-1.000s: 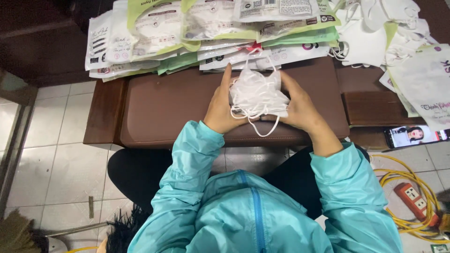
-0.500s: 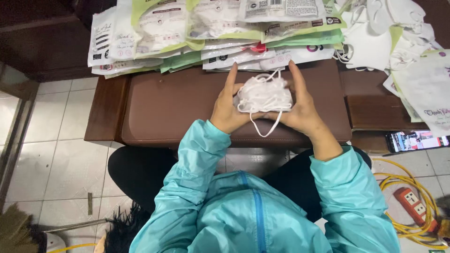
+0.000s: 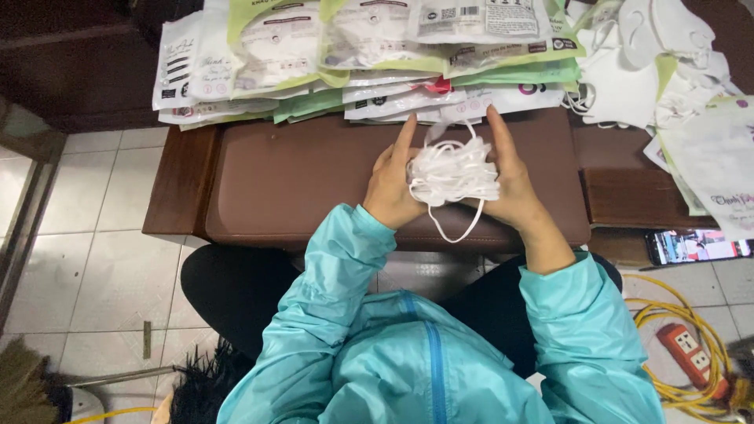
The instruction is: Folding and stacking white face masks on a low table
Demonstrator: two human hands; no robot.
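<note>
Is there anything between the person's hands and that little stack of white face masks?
Nothing visible does. The left hand and the right hand press directly on either side of the stack of white fabric face masks, held above the brown padded stool top. The packaged masks lie beyond the fingertips, apart from it.

Stack of white fabric face masks with thin white elastic ear loops [image 3: 454, 173], bunched edge-on into a compact bundle. Sits over the brown padded leather-look bench top [image 3: 298, 177], near its front edge, right of centre. Pressed between left hand [image 3: 395, 188] and right hand [image 3: 510, 184], palms on either side, fingers extended upward. One ear loop hangs down from the bundle past the bench's front edge; another arcs up toward the far edge. Layers look roughly aligned; count not discernible.
</note>
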